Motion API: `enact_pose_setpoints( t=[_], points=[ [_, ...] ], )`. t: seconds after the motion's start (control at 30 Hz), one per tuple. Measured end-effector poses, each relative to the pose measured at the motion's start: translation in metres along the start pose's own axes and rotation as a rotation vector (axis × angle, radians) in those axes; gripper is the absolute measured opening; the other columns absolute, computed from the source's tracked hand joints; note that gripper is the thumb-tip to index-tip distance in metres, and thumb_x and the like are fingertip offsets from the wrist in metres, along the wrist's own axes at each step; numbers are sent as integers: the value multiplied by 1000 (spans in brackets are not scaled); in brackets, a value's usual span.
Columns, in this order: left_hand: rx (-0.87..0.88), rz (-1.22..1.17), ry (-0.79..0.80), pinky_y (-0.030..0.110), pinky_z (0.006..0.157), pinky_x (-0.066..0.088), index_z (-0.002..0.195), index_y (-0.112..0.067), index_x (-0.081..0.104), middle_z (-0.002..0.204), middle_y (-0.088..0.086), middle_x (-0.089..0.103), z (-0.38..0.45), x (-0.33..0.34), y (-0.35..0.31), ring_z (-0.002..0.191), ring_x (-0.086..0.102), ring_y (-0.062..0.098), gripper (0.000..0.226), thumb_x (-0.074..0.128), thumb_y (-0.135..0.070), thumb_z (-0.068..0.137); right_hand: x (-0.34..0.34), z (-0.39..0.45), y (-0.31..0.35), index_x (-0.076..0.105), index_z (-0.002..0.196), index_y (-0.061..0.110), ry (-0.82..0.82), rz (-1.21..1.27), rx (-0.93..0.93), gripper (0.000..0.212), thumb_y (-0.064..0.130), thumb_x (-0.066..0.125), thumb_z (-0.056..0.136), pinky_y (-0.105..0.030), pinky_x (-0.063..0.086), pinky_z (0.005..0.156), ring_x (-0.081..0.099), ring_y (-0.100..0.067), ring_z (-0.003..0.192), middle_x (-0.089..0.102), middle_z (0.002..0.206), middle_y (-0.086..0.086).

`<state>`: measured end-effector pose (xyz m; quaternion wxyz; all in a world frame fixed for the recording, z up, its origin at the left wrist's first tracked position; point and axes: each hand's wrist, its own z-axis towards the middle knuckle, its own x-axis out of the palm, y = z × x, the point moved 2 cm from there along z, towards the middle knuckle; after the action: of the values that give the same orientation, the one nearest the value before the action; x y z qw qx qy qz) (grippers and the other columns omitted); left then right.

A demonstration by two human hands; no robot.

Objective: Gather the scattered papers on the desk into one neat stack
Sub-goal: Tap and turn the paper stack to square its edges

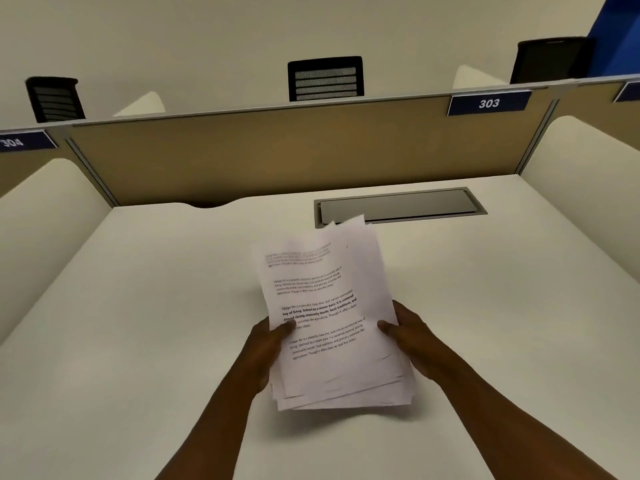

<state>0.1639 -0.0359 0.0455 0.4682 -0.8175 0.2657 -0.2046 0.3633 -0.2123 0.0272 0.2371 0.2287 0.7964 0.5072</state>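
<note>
Office cubicle, white desk [138, 341] with white curved side panels and a tan divider [277, 157] across the back. I see a blue tag reading 303 [488, 103] at the divider's right end and a partly cut-off tag [20, 142] at the left end, looks like 304. Grey cable hatch [401, 204] is set in the desk near the divider, right of centre. Three black chair backs show beyond the divider; the middle chair [325, 79] has a mesh panel.

The papers [332, 320] are all in one bundle in front of me, above the middle of the desk, top end tilted away and just overlapping the hatch's near-left corner in view. Printed text on the top sheet, a few lines bold. Edges not squared: sheets fan out at the bottom and top corners.

My left hand [266, 348] grips the bundle's left edge, thumb on the top sheet. My right hand [412, 341] grips the right edge, thumb also on top. Both hands clamped on the bundle, one on each side. I can't tell whether the bottom edge touches the desk.
</note>
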Motion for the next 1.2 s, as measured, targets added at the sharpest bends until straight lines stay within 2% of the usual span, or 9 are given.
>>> enact_pose_setpoints(
  t=[0.2, 0.33, 0.43, 0.6, 0.67, 0.77, 0.87, 1.03, 1.2],
  points=[
    [215, -6, -39, 48, 86, 57, 113, -15, 66, 108, 9, 74, -4, 2, -48, 97, 71, 30, 22, 63, -9, 91, -1, 1, 52, 58, 114, 30, -37, 188, -118, 47, -6, 56, 84, -46, 52, 96, 63, -25, 109, 67, 117, -2],
    [327, 99, -171, 45, 82, 58, 100, -25, 66, 102, 5, 73, -9, 9, -65, 93, 70, 29, 20, 64, -8, 90, 2, -4, 79, 60, 105, 21, -103, 291, -160, 45, 5, 64, 63, -50, 53, 93, 63, -34, 104, 68, 110, -12],
    [361, 58, -196, 46, 83, 57, 106, -21, 64, 105, 8, 71, -10, 13, -67, 96, 67, 30, 27, 62, -1, 88, 7, -6, 91, 64, 95, 19, -140, 301, -213, 44, 8, 59, 53, -45, 54, 87, 64, -34, 100, 71, 100, -10],
    [421, -21, -237, 35, 70, 56, 98, -25, 63, 99, 4, 69, -14, 9, -63, 94, 65, 29, 32, 66, -7, 72, 5, -7, 93, 66, 97, 21, -90, 298, -285, 37, 13, 59, 61, -47, 53, 89, 63, -34, 100, 72, 97, -5],
    [451, -47, -242, 38, 69, 57, 96, -24, 62, 97, 6, 69, -16, 4, -62, 91, 66, 31, 33, 60, -12, 65, 4, -8, 92, 65, 99, 21, -57, 308, -321, 37, 14, 56, 64, -46, 53, 85, 63, -31, 97, 72, 93, -2],
    [507, -24, -242, 46, 73, 59, 103, -18, 62, 100, 10, 69, -16, -2, -62, 89, 67, 32, 41, 57, -13, 64, 2, -9, 91, 66, 98, 20, -61, 346, -355, 37, 13, 54, 64, -44, 54, 79, 63, -29, 91, 73, 88, 1],
    [550, -26, -215, 37, 67, 59, 112, -13, 60, 99, 5, 70, -17, 1, -66, 86, 68, 24, 48, 57, -12, 63, 3, -8, 91, 67, 95, 18, -72, 360, -355, 36, 12, 55, 61, -49, 51, 83, 62, -32, 91, 72, 91, -6],
    [550, -21, -177, 39, 66, 59, 104, -13, 61, 96, 8, 70, -15, 13, -67, 84, 68, 26, 40, 57, -13, 64, 12, -11, 95, 67, 94, 12, -42, 289, -377, 34, 13, 57, 62, -47, 52, 82, 64, -31, 89, 71, 93, -12],
    [613, -114, -147, 24, 62, 54, 94, -8, 61, 86, -3, 72, -14, 1, -73, 77, 67, 14, 32, 51, -8, 64, -5, -10, 95, 74, 91, 20, -83, 399, -448, 27, 15, 57, 71, -40, 56, 79, 68, -24, 89, 74, 94, -5]
  ],
)
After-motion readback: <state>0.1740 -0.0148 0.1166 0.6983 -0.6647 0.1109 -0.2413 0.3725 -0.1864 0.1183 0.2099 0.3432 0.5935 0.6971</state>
